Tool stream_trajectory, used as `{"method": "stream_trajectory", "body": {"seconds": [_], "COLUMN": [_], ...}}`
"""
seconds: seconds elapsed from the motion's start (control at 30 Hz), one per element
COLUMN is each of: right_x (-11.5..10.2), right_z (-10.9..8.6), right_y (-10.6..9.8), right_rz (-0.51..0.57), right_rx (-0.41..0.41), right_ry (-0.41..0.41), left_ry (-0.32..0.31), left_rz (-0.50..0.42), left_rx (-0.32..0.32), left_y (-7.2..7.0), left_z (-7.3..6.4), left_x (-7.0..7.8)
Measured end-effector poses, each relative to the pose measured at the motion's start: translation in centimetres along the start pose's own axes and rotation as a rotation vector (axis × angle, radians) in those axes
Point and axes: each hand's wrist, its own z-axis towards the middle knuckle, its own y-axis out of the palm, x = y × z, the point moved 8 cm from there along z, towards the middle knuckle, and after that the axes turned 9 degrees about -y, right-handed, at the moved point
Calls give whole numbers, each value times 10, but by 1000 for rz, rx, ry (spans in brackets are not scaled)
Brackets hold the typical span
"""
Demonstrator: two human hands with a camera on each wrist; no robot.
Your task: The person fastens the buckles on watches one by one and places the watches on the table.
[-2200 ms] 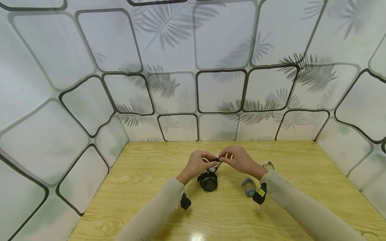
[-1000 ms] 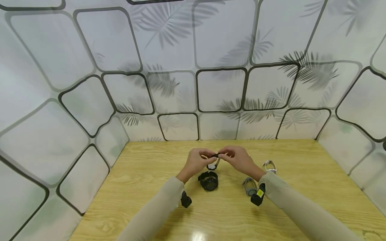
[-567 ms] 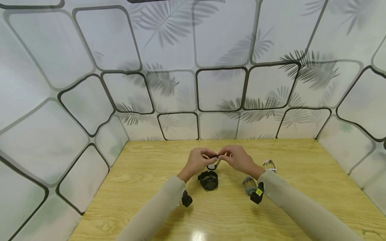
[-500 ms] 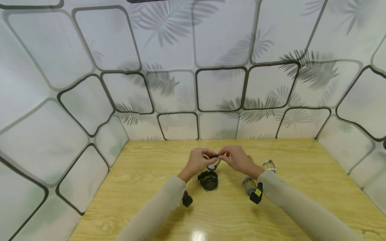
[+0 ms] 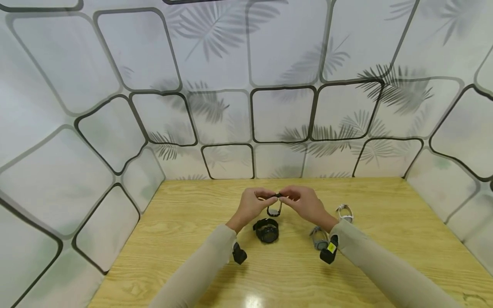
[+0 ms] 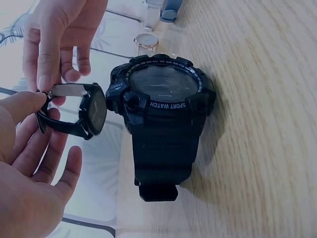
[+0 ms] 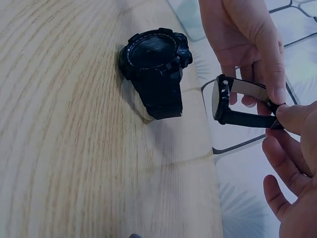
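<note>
A wristwatch with a slim black strap [image 5: 274, 211] hangs between my hands, its strap forming a loop and its dial lowest in the head view. My left hand [image 5: 251, 207] pinches the strap near its joined ends. From the other side my right hand [image 5: 304, 203] pinches the same spot with thumb and forefinger. Both wrist views show the held watch [image 6: 93, 110] side-on, the fingertips covering part of the strap ends. Just nearer to me, a bulky black sports watch [image 5: 266, 231] sits on the table, its face marked SPORT WATCH in the left wrist view.
A grey-strapped watch [image 5: 319, 238] lies on the wooden table [image 5: 185, 231] beside the right wrist. Farther back on the right is a white-strapped watch [image 5: 345, 213]. Patterned fabric walls [image 5: 227, 162] enclose the table's back and sides. Each wrist carries a small black camera [image 5: 239, 254].
Both hands have risen slightly, still at the strap ends. The hanging watch has turned, so its loop shows more squarely and rounder in the head view. The table watches have stayed put.
</note>
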Motion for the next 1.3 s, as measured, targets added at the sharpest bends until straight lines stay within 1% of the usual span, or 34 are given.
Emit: {"method": "stream_trajectory", "body": {"seconds": [0.1,0.3,0.47,0.53,0.7,0.8,0.87,0.97,1.07,1.13,1.2,1.3], "right_x": [-1,-6,-6,-5,-1,1,2,3,4,5,6,7], "right_z": [0,0,-1,-2,-2,-2,-3,-6,-9,-11,-13,-12], "right_y": [1,4,6,7,7,8,9,13,19,23,25,25], "right_rz": [5,-29,-47,-50,-37,-1,29,90,148,170,171,142], "right_rx": [-9,-26,-26,-19,2,-9,-37,-116,-210,-255,-277,-273], "right_ry": [-13,-103,-125,-123,-102,-91,-89,-94,-87,-82,-74,-80], "left_ry": [-3,-9,-35,-50,-103,-145,-178,-222,-247,-258,-267,-281], "left_rz": [5,6,-7,-44,-206,-259,-285,-333,-383,-408,-429,-450], "left_rx": [-3,-7,2,-4,-34,-23,-11,2,-6,-18,-35,-54], "left_y": [1,5,6,7,9,7,5,2,1,1,2,4], "left_z": [0,1,-1,-1,-1,0,1,2,2,3,4,4], "left_x": [-1,-4,-9,-10,-13,-18,-22,-28,-32,-33,-34,-34]}}
